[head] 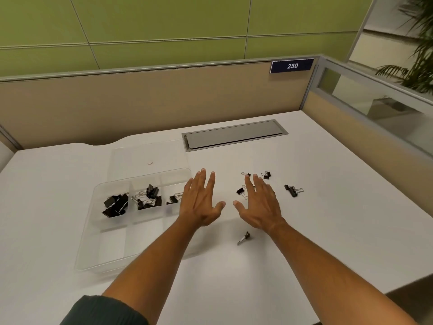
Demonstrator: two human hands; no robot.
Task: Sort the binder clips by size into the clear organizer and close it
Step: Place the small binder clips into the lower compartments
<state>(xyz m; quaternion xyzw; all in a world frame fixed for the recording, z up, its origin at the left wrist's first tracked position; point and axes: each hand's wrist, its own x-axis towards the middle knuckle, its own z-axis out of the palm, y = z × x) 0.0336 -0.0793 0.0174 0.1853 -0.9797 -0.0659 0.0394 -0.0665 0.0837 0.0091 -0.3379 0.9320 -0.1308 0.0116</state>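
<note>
A clear organizer [93, 231] lies open on the white desk, its lid [145, 158] folded back behind it. Its far row holds large black binder clips [114, 206] on the left, medium clips [148, 197] in the middle and small clips [174, 199] on the right. My left hand [201, 202] hovers flat beside the organizer's right edge, fingers straight, holding nothing. My right hand [260, 205] is spread open over loose clips: one [241, 191] by its index finger, two [266, 175] beyond the fingertips, a pair [293, 190] to the right. A single clip [244, 238] lies below my wrists.
A grey cable hatch [234, 134] is set into the desk behind the hands. Beige partition walls [164, 99] close the back and right sides. The desk's front edge cuts off at lower right [375, 294].
</note>
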